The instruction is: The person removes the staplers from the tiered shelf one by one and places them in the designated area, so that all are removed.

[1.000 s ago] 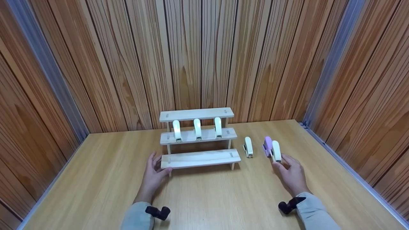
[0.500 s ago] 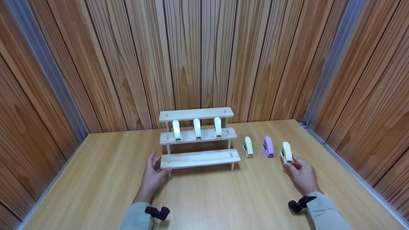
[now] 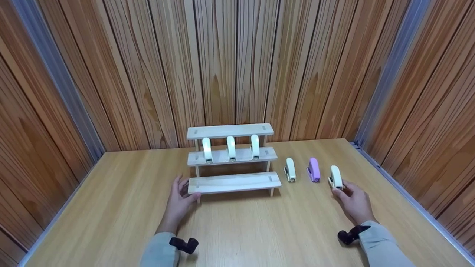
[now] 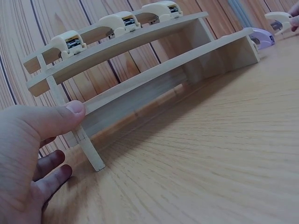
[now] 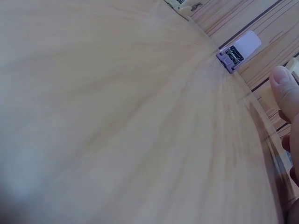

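Note:
A three-tier wooden display rack (image 3: 234, 183) stands near the back wall. My left hand (image 3: 178, 204) grips the left end of its bottom tier; the left wrist view shows the thumb (image 4: 74, 108) against the board's edge. On the middle tier sit three white staplers, at left (image 3: 207, 150), centre (image 3: 231, 148) and right (image 3: 255, 147). Out to the right, my right hand (image 3: 355, 202) pinches another white stapler (image 3: 336, 177) by its near end. Between it and the rack stand a purple stapler (image 3: 313, 170) and a white stapler (image 3: 290, 170) on the table. The right wrist view mostly hides the held stapler.
The table (image 3: 237, 233) is light wood. A wood-panelled wall (image 3: 237, 66) closes off the back, with side walls at left and right. The rack's top tier (image 3: 230, 131) and bottom tier bear no staplers.
My right hand has moved right with the white stapler, from beside the purple one to a spot apart from it. The left hand has stayed on the rack.

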{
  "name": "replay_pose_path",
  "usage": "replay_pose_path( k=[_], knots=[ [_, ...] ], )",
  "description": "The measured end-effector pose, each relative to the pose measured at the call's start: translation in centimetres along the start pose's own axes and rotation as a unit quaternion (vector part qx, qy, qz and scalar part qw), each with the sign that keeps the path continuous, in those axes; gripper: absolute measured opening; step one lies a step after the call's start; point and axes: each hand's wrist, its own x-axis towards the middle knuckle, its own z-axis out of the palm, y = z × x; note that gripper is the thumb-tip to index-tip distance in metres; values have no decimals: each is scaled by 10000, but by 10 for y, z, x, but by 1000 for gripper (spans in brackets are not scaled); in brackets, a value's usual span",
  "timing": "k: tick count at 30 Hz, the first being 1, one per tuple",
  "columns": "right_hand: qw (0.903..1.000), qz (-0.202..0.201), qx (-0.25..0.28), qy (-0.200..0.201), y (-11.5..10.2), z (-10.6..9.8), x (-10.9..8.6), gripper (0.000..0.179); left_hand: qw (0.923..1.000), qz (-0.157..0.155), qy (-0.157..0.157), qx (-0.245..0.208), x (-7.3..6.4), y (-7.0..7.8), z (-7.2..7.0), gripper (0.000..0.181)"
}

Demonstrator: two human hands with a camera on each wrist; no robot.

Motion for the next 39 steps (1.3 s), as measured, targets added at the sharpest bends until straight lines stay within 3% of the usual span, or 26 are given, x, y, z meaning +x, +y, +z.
replay_pose_path(
  k=[11, 26, 30, 39],
  knots=[
    [9994, 143, -168, -264, 1, 2, 11, 76, 9999, -130, 95, 38, 1, -2, -2, 103],
    [9924, -68, -1226, 99, 1, 8, 21, 58, 9999, -145, 94, -8, 3, 0, -3, 102],
    [9915, 167, -1290, 7, 0, 7, 24, 57, 9998, -197, 72, -4, 4, -1, -1, 101],
    [9895, 284, -1418, 73, 1, 6, 30, 51, 9996, -269, 47, 12, 4, -2, -1, 103]
  ],
)
